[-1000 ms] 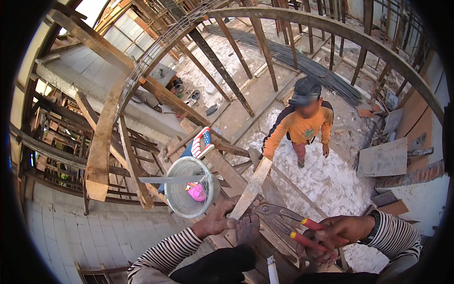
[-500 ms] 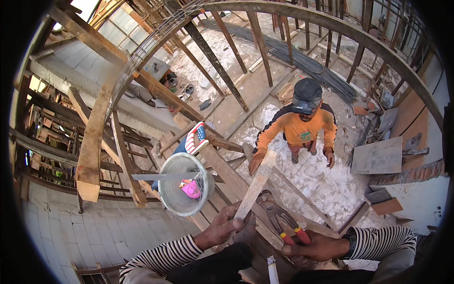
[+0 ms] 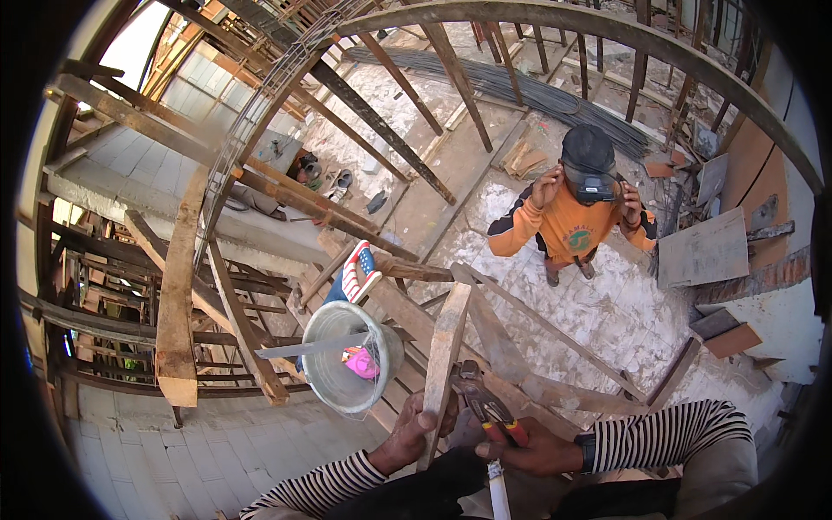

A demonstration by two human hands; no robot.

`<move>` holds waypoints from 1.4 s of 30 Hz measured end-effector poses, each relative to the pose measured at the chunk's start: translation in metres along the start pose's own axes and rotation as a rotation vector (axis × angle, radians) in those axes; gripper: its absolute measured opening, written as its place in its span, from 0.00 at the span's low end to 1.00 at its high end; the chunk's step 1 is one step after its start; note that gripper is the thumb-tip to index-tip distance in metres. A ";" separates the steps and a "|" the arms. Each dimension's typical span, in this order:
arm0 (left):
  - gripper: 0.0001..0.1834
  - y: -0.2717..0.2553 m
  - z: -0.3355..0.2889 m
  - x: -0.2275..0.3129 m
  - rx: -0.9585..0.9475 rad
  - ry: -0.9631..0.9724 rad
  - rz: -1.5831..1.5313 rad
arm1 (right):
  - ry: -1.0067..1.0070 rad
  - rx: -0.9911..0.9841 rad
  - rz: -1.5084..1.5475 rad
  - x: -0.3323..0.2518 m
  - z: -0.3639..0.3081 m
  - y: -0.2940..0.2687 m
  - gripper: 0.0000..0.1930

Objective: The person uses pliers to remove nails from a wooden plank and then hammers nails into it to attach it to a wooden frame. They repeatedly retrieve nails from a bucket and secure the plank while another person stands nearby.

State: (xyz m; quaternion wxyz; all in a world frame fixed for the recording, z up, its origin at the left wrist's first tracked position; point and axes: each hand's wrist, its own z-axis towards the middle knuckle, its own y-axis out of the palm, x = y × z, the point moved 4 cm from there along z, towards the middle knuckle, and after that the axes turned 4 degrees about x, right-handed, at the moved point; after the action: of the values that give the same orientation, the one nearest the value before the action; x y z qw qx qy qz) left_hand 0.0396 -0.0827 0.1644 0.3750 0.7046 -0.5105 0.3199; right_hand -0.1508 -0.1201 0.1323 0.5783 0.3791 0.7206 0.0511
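Observation:
My left hand (image 3: 406, 440) is closed around the lower part of a short wooden batten (image 3: 445, 347), which stands nearly upright. In my right hand (image 3: 539, 449) is a pair of pliers (image 3: 487, 406) with red and yellow handles. The dark metal jaws lie close against the batten's right side; I cannot tell whether they grip anything. A white cigarette (image 3: 498, 492) shows at the lower edge, in front of my right hand. Left of the batten stands a grey bucket (image 3: 322, 388) with a metal strip (image 3: 312, 346) across its mouth and a pink item (image 3: 362, 361) inside.
A handsaw handle (image 3: 357, 274) patterned with stars and stripes sticks up behind the bucket. Beyond the planks, a co-worker (image 3: 579, 217) in orange stands lower down on a whitish floor. Timber beams (image 3: 180, 303) rise at left; a curved wooden rail (image 3: 598, 30) spans the far side.
The batten has swung upright from its rightward tilt. My right hand has brought the pliers left, up to it. The co-worker has raised both hands to their headgear.

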 end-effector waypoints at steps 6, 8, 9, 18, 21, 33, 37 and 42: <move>0.42 0.009 0.002 -0.001 0.037 -0.028 -0.020 | 0.006 0.067 -0.034 0.033 0.012 0.006 0.19; 0.43 0.008 0.002 -0.003 0.011 -0.033 -0.003 | -0.014 0.107 -0.007 0.039 0.015 0.015 0.19; 0.43 0.008 0.002 -0.004 -0.002 -0.036 0.004 | -0.056 0.124 -0.026 0.038 0.018 0.020 0.19; 0.53 -0.017 0.019 0.012 0.003 -0.094 -0.152 | 0.118 -0.132 0.158 -0.015 0.033 0.002 0.20; 0.46 -0.017 0.039 0.020 -0.179 -0.032 -0.075 | 0.131 -0.128 0.070 -0.044 0.011 -0.035 0.20; 0.40 -0.021 0.053 0.031 -0.210 0.068 0.133 | 0.498 -0.327 0.171 -0.109 -0.031 -0.069 0.22; 0.39 -0.028 0.055 0.019 -0.239 0.062 0.161 | 0.519 -0.357 0.175 -0.108 -0.032 -0.075 0.22; 0.38 -0.017 0.055 0.000 -0.252 -0.019 0.066 | 0.633 -0.309 0.349 -0.084 -0.038 -0.066 0.25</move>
State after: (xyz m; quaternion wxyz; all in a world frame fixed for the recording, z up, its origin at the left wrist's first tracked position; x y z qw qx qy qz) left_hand 0.0596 -0.1265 0.1321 0.4448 0.6377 -0.5733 0.2586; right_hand -0.2127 -0.2038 0.1773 0.3604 0.3701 0.7717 0.3709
